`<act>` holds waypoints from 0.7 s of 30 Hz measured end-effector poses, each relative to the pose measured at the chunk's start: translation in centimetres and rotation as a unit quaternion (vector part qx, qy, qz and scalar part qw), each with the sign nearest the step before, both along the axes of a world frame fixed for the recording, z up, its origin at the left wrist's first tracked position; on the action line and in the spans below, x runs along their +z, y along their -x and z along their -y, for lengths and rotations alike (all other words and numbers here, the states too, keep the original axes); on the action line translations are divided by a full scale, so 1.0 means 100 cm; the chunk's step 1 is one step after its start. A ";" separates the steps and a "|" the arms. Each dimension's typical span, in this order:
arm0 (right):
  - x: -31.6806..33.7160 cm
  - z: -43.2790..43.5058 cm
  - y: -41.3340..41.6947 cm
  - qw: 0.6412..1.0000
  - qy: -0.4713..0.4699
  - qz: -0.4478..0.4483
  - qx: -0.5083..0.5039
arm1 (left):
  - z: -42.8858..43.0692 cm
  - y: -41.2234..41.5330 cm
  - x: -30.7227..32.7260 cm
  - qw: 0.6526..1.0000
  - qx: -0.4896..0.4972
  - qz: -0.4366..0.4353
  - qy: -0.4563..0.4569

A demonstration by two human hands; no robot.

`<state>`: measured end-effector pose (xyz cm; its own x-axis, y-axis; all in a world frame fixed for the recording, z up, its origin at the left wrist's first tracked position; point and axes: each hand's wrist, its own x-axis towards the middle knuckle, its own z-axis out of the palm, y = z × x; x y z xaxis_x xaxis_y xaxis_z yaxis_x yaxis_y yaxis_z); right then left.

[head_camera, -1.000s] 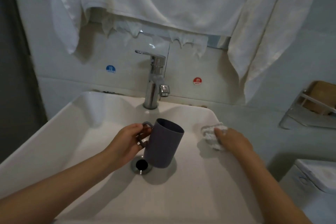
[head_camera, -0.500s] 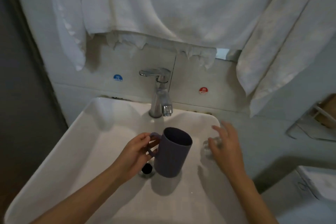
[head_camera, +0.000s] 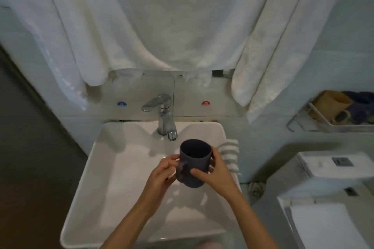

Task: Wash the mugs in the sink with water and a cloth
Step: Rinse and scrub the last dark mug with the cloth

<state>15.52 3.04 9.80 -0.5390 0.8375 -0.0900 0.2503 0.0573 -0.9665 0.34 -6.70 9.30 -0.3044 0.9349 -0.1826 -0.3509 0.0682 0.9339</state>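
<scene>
1. The white sink (head_camera: 97, 178) fills the middle of the view. The view is now wider than a second ago and shows the whole basin. I see no water running or standing in it.
2. The dark mug (head_camera: 195, 166) is no longer low in the basin by the drain. It is now held up, upright, mouth open to the top, just in front of and below the spout of the tap (head_camera: 165, 115), without touching it.
3. The right hand (head_camera: 216, 172) is the main change. One second ago it was holding the cloth; now it grips the mug's body, with the thumb across the near side and the fingers curled round the far side.
4. The left hand (head_camera: 162, 176) stays at the handle, and its curled fingers hold it as before.
5. The striped cloth (head_camera: 229, 153) is released. It lies draped over the right rim of the sink, just beside the right hand, and no hand touches it.
6. My judgement: the wiping is stopped for the moment. With both hands on the mug under the spout, the rinse with water seems to be the step now. One hand must still leave the mug to open the tap lever, and the cloth is near enough to take again.
</scene>
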 end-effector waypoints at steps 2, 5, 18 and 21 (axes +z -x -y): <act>0.001 -0.001 -0.012 1.000 0.025 -0.014 -0.003 | -0.002 0.000 0.005 0.998 -0.005 -0.063 0.017; 0.002 0.002 -0.029 0.999 0.038 -0.027 -0.021 | -0.018 -0.004 0.011 0.987 -0.054 -0.149 0.033; 0.019 -0.041 -0.186 0.998 0.009 0.003 -0.069 | -0.114 -0.156 0.020 0.955 -0.181 -0.233 -0.031; 0.027 -0.066 -0.247 0.995 -0.013 0.012 -0.098 | -0.141 -0.218 0.022 0.949 -0.193 -0.245 -0.041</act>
